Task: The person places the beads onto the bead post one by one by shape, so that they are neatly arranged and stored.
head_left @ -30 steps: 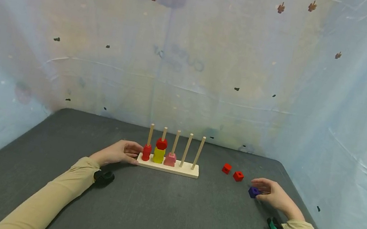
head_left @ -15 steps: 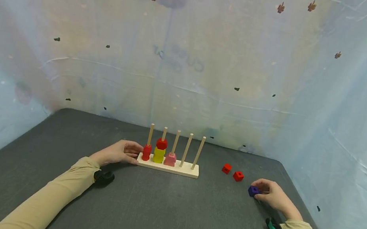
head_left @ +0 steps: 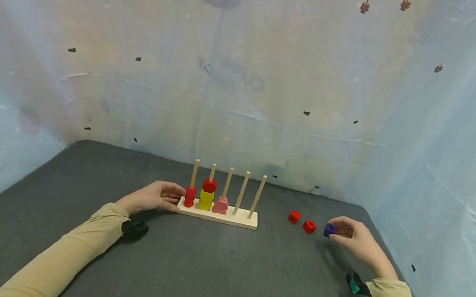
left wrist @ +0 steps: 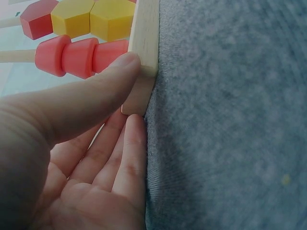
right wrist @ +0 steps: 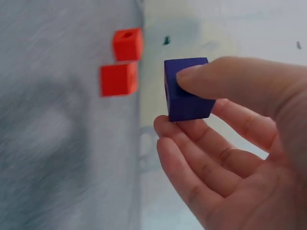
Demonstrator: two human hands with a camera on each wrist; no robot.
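My right hand (head_left: 356, 240) pinches a purple cube block (head_left: 330, 230) between thumb and fingers, raised over the dark table. In the right wrist view the thumb presses one face of the purple cube (right wrist: 189, 105). At the left end of a wooden peg stand (head_left: 218, 216), my left hand (head_left: 155, 198) holds the base, its thumb (left wrist: 122, 69) on the front edge and its fingers against the end. Red beads (head_left: 190, 197) sit on the first peg. Yellow beads (head_left: 206, 200) topped by a red bead (head_left: 210, 185) fill part of the second; a pink bead (head_left: 220, 205) is on the third.
Two red cubes (head_left: 309, 227) lie on the dark table (head_left: 218, 275) between the stand and my right hand. The fourth and fifth pegs (head_left: 258, 197) stand bare. A pale plastic sheet (head_left: 247, 87) rises behind the table and along both sides.
My right hand has taken hold of the purple cube and lifted it off the table, away from me. The left hand stays at the peg stand; the red cubes lie where they were.
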